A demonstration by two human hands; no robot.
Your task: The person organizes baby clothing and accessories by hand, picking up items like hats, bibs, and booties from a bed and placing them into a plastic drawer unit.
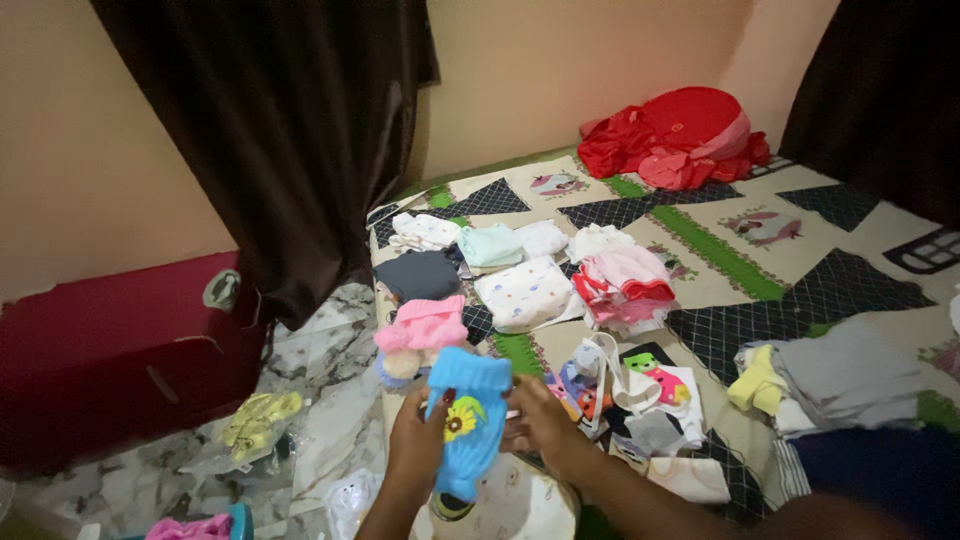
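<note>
Both my hands hold a small blue knitted garment (468,415) with a yellow flower on it, over the near edge of a bed (720,255) with a patterned cover. My left hand (415,445) grips its left side and my right hand (540,420) grips its right side. Just beyond it lies a pink knitted piece (422,325). Folded baby clothes sit in rows on the cover: a dark grey one (418,274), a mint one (490,245), a white spotted one (527,293) and a pink and red stack (625,283).
A red bundle of cloth (675,135) lies at the bed's far end. Grey and yellow clothes (830,380) are piled at right. A dark curtain (290,130) hangs at left above a red box (120,350). Yellow items in plastic (260,418) lie on the marble floor.
</note>
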